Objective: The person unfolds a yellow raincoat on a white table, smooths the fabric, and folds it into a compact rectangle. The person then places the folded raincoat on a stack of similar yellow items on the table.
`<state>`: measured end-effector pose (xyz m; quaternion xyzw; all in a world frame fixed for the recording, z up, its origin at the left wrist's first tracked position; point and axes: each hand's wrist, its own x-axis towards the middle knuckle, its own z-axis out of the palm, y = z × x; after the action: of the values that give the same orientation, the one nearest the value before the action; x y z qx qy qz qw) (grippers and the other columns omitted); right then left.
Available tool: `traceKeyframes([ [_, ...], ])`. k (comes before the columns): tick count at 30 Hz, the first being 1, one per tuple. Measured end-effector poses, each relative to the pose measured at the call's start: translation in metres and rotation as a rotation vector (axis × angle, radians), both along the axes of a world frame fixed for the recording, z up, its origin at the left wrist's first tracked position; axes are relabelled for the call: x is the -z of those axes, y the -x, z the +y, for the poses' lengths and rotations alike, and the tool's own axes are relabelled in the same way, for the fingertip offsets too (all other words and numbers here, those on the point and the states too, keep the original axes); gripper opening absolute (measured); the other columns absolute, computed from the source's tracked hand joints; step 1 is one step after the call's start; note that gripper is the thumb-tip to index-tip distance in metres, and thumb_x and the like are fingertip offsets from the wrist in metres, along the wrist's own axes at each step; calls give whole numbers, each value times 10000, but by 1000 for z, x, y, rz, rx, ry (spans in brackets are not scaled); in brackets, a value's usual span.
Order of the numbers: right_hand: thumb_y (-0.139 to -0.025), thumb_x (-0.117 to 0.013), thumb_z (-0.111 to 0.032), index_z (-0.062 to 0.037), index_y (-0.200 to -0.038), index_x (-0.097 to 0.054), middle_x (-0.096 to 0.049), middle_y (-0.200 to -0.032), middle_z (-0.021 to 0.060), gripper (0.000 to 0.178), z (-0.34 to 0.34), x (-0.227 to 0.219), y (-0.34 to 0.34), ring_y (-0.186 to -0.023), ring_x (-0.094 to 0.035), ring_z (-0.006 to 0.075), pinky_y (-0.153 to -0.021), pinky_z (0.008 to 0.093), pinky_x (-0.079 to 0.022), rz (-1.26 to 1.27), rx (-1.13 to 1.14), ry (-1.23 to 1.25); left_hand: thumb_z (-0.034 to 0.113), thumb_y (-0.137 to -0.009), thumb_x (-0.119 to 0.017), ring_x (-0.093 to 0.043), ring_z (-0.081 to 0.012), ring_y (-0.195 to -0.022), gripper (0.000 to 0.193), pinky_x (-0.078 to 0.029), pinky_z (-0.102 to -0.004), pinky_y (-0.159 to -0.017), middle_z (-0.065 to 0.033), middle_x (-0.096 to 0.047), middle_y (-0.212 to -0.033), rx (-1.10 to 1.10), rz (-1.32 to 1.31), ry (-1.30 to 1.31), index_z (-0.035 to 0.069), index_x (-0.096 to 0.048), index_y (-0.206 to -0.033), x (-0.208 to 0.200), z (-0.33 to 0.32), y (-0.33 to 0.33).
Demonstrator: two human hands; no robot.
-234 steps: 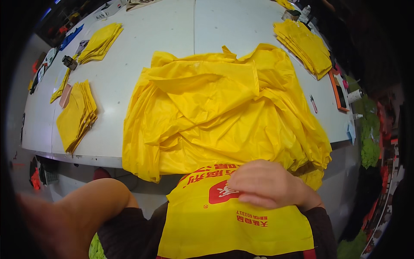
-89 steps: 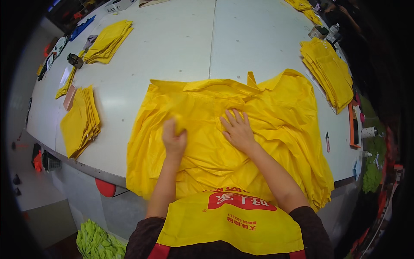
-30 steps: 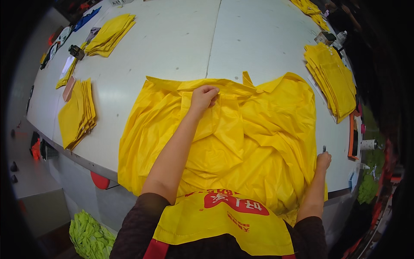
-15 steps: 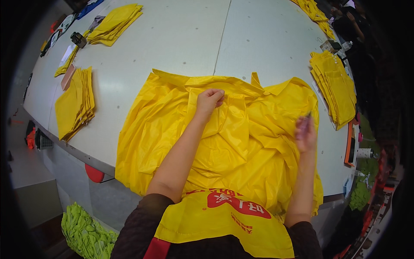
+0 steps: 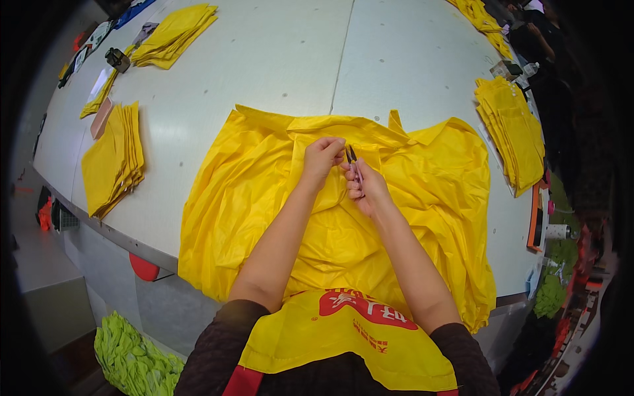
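A large yellow garment (image 5: 264,191) of thin shiny fabric lies crumpled across the table's near side, its upper edge folded like a band. My left hand (image 5: 321,160) is over its upper middle, thumb and fingers pinched together; what they hold is too small to make out. Close beside it, my right hand (image 5: 370,188) grips a pair of thread snips (image 5: 354,165) with purple handles. The dark blades point up toward the left fingertips, slightly apart.
Stacks of folded yellow fabric pieces lie at the left (image 5: 113,162), far left (image 5: 173,36) and right (image 5: 512,135) of the white table (image 5: 277,59). A dark bottle-like item (image 5: 117,61) stands far left. Green fabric (image 5: 135,356) is piled below the table's left edge.
My right hand has swung left from the garment's right side to my left hand, bringing the snips along. The left hand has stayed nearly in place, still pinched.
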<state>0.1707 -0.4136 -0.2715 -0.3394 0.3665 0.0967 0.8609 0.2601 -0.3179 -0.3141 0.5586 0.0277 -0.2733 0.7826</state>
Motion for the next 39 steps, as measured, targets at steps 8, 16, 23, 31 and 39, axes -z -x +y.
traceKeyframes([
  [8, -959, -370, -344, -58, -888, -522, -430, -633, -36, 332, -3, 8, -16, -458, -314, 47, -367, 176, -237, 20, 69, -12, 187, -828, -634, -565, -124, -607, 185, -494, -247, -588, -35, -575, -775, 15, 42, 45, 21, -588, -896, 0, -1, 0],
  [16, -945, -424, -300, -70, -916, -542, -395, -620, -63, 260, -23, -18, -2, -436, -259, 22, -356, 163, -188, -136, 177, 106, 260, -874, -566, -530, -103, -630, 221, -468, -232, -565, -25, -552, -716, -136, 29, 25, 42, -576, -840, -9, 2, 4],
  [23, -882, -509, -301, -61, -933, -602, -436, -693, -40, 262, -243, -17, 161, -583, -378, 72, -515, 223, -338, 99, 459, 1302, 255, -918, -470, -553, -137, -719, 257, -488, -274, -673, -56, -542, -876, -342, -300, -86, 44, -528, -1053, -66, 104, 10],
  [31, -880, -455, -212, 44, -1141, -525, -560, -1103, 222, 371, -350, 80, 333, -1025, -525, 336, -903, 366, -396, 583, -103, 1655, -17, -643, -555, -369, -355, -1219, 616, -298, -449, -1012, -196, -410, -1291, 799, -1311, -901, 62, -450, -1245, -78, 146, 97],
  [39, -653, -586, -57, -45, -1213, -489, -467, -1226, 167, 569, -108, -20, 174, -1181, -400, 372, -1005, 416, -326, -617, -353, 2076, -5, -675, -547, -302, -321, -1278, 622, -271, -457, -1034, -177, -350, -1350, 911, -1356, -1005, 72, -413, -1277, -57, 139, 106],
])
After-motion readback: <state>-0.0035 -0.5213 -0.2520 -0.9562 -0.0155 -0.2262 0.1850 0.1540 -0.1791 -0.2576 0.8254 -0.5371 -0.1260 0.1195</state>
